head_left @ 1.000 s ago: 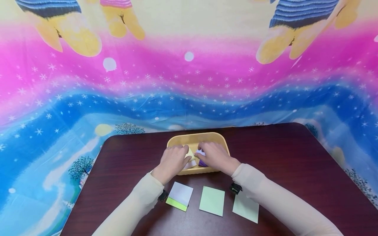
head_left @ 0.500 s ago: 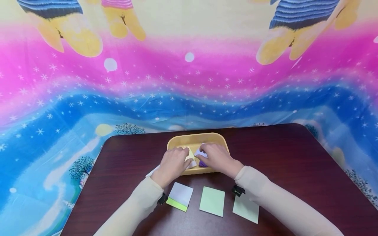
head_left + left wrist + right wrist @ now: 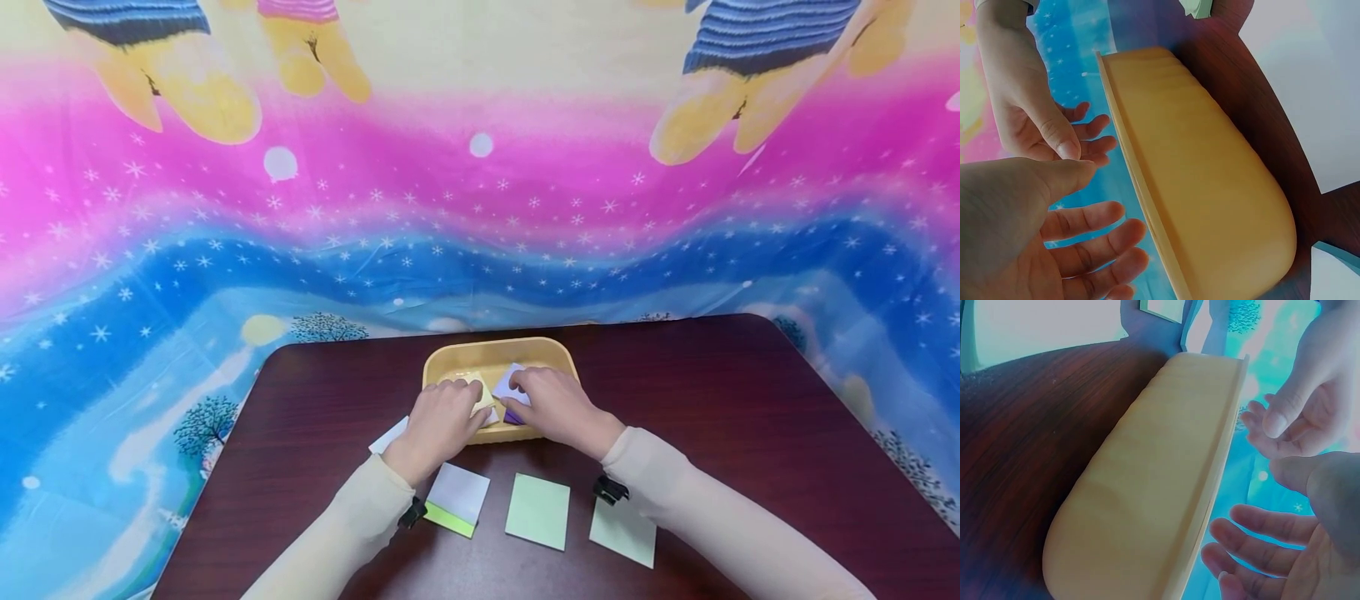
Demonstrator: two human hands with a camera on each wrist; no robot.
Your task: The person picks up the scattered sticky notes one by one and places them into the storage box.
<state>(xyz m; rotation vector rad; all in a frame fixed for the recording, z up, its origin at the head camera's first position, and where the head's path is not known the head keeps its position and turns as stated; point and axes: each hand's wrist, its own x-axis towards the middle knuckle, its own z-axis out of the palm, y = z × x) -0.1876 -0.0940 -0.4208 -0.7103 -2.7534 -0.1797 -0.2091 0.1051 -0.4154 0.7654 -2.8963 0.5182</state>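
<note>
A yellow basket stands mid-table, with both hands over it. My left hand hangs over its left side, fingers loosely bent, near a pale yellow note pad. Over the right side is my right hand, beside a lavender note pad and a dark purple one. In the left wrist view the left hand has nothing between thumb and fingers. The right wrist view likewise finds the right hand free of any object, above the basket rim. The hands partly cover the basket's contents.
In front of the basket lie a lavender-and-green pad, a light green pad and a paler pad partly under the right sleeve. A white pad shows beside the left wrist. A patterned cloth hangs behind the dark table.
Both hands have shifted slightly toward the front of the basket, the right one also a little rightward. The white pad by the left wrist has come into view; more of the lavender pad shows.
</note>
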